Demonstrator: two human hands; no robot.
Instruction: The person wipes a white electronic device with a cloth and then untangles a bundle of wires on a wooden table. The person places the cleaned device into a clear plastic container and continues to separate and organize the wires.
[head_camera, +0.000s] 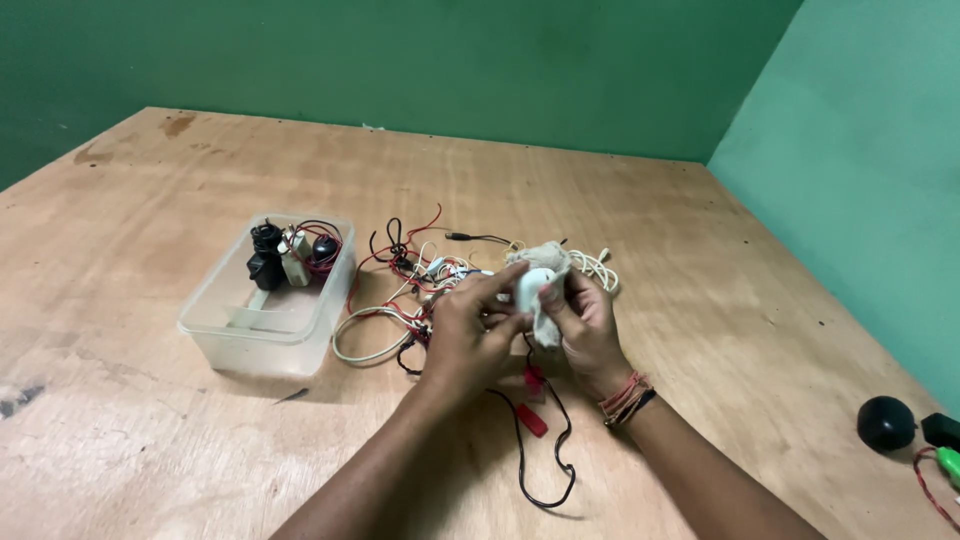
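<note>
1. White charger plug (531, 287), the small rounded piece both hands are working on, is sitting just right of the clear plastic tub (262, 318), raised a little above the plywood table (700, 300) that is spreading under everything.
2. That tub, the largest loose thing, is resting left of centre on the table; black and white adapters (285, 255) with red and black leads are lying bunched at its far end.
3. Between the tub and the hands, a tangle of wires (400, 290) in white, red and black is sprawling on the wood, its loops reaching almost to the tub's right wall.
4. Right of the tub, the left hand (465, 335) is curling over the tangle, thumb and forefinger closing on the plug's left side.
5. Further right of the tub, the right hand (585, 325) is gripping the plug from the other side, fingers bent tightly round it together with a pale rag (545, 258) that is bunching above and below the plug; thread bands are circling that wrist.
6. Nearer the camera than the tub, a black lead (545, 470) is trailing down from the hands, with red clips (533, 400) lying beside it.
7. Far right of the tub, at the table's edge, a black ball-shaped thing (885, 422) is sitting beside a green plug (948, 462).
</note>
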